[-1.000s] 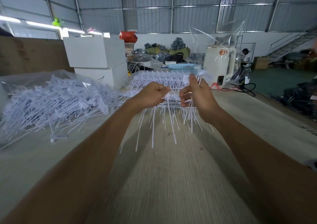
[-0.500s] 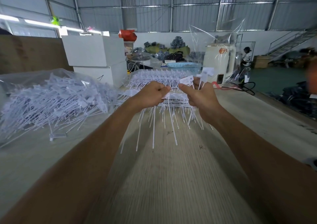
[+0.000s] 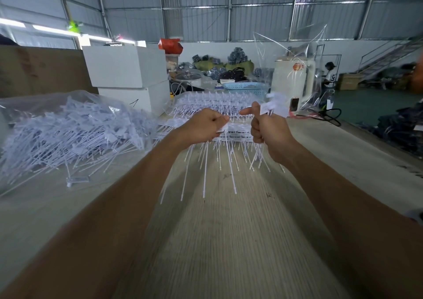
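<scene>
Two hands are held up above a pale wooden table (image 3: 229, 241), each clamped on white plastic. The fingers (image 3: 256, 136) of the right hand (image 3: 269, 130) are curled tightly round a small bundle of loose white plastic tag ties (image 3: 273, 109). The flat label heads of this bundle stick up above the fist and its thin tails hang out below. Only the index finger is stretched out, pointing left, with its tip near the left hand (image 3: 202, 127) but apart from it.

The left hand is closed into a fist, thumb pressed down on top, and a strip of joined white plastic tag ties (image 3: 223, 129) is pinched in it. The long tails of this strip dangle side by side towards the table without reaching it. Both lots of ties are thus held in the air, level with each other, and a narrow gap is kept between the fists.

Just behind the hands, flat stacked rows of white ties (image 3: 212, 101) are laid on the table. Further left, a clear plastic bag heaped with loose white ties (image 3: 68, 134) is spread open. Behind it, two white rectangular cartons (image 3: 123, 67) are stacked. Well beyond, a blue plastic lattice basket (image 3: 246, 87) is seen beside a white cylindrical machine (image 3: 289, 79).
</scene>
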### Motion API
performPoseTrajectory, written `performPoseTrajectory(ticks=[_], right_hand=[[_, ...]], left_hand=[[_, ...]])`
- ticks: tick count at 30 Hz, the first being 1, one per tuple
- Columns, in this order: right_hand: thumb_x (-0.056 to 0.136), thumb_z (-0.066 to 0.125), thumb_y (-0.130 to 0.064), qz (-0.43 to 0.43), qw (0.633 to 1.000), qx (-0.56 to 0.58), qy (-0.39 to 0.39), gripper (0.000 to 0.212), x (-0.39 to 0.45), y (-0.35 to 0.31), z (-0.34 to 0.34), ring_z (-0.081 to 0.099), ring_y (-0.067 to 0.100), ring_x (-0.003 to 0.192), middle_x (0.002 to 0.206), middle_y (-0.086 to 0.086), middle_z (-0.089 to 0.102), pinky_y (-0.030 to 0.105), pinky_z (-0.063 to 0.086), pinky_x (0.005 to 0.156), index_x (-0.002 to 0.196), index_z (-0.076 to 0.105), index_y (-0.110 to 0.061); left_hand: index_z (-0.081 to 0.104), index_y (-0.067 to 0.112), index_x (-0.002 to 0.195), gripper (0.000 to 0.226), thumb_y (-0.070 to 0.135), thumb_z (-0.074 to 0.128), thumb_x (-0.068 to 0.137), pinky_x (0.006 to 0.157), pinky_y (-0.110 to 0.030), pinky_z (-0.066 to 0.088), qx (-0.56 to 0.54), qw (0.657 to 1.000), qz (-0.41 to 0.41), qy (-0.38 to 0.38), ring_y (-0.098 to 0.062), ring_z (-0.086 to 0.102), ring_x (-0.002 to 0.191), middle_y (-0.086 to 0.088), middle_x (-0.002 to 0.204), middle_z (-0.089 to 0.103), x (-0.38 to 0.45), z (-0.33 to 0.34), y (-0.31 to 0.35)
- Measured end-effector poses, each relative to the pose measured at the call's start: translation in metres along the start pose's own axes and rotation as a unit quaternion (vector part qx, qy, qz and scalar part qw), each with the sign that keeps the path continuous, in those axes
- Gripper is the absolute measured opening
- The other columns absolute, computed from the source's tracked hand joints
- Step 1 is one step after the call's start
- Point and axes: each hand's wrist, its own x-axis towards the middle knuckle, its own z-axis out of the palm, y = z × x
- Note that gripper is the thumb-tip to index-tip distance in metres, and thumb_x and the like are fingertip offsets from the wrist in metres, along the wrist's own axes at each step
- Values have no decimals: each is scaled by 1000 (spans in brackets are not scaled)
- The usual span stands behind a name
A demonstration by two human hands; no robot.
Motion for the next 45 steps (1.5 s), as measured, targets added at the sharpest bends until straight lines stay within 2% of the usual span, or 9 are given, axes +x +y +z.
performPoseTrajectory(ticks=[7, 12, 18, 23, 29, 33, 38, 41, 45], right_hand=[[93, 68, -24, -24, 999, -21, 32, 9, -3, -6, 5, 35, 7, 43, 57, -11, 44, 19, 31, 42, 85, 68, -20], [89, 72, -16, -22, 997, -45, 64, 7, -3, -1, 2, 42, 10, 48, 65, -6, 55, 19, 33, 40, 83, 69, -16], [102, 52, -22, -25, 999, -25, 30, 23, -5, -6, 7, 31, 9, 41, 48, -8, 37, 19, 28, 41, 87, 68, -13], [94, 65, -20, -28, 998, -54, 17, 13, -9, 0, 12, 36, 8, 41, 44, -15, 44, 19, 31, 41, 84, 68, -12], [100, 58, -21, -23, 997, -60, 39, 26, -6, 1, 5, 28, 10, 41, 49, -4, 38, 19, 24, 41, 82, 72, -9], [104, 49, -25, -16, 998, -64, -3, 32, -4, -6, 10, 25, 9, 39, 48, -6, 32, 21, 19, 42, 85, 70, -10], [96, 60, -52, 17, 993, -86, -82, 37, -10, -7, 12, 23, 9, 42, 52, -7, 29, 20, 17, 41, 90, 64, -16], [94, 64, -50, 33, 983, -136, -118, 45, -10, -5, 10, 27, 8, 45, 51, -10, 34, 22, 21, 43, 97, 72, -7], [99, 60, -39, 24, 974, -162, -158, 36, -14, -4, 11, 34, 6, 46, 51, -11, 43, 20, 23, 43, 82, 73, -11]], left_hand=[[36, 15, 65, 45, 29, 46, 107, 49, -21, 37, -1, 1000, -1, 3, -20, 41, 60, -10, 70, 38, 1, 0, -1], [37, 14, 66, 45, 28, 46, 107, 47, -18, 38, 1, 1000, 0, 1, -16, 42, 51, -12, 70, 39, 1, 2, -1], [43, 9, 71, 41, 29, 46, 107, 53, -24, 37, 5, 1000, -1, -6, -17, 41, 53, -13, 71, 42, 0, 2, 0], [44, 9, 70, 41, 28, 46, 107, 49, -22, 36, 1, 1000, 3, -5, -16, 41, 49, -13, 69, 41, -1, 3, 0], [46, 9, 74, 39, 29, 46, 107, 48, -18, 40, 13, 1000, 1, 0, -8, 47, 45, -13, 70, 43, 0, 3, 1], [48, 9, 70, 41, 27, 45, 107, 52, -22, 40, 15, 1000, 9, 24, -9, 50, 49, -7, 61, 50, 1, 3, 7], [58, -4, 80, 37, 20, 47, 106, 55, -22, 41, 8, 998, 23, 65, -9, 52, 51, -5, 62, 56, 2, 3, 13], [65, -8, 84, 27, 7, 51, 101, 59, -25, 42, -4, 997, 25, 76, -9, 55, 53, 0, 61, 59, 3, 3, 12], [69, 4, 87, 13, -2, 59, 93, 60, -22, 47, -28, 993, 45, 101, -14, 59, 64, -5, 71, 66, 3, 1, 12]])
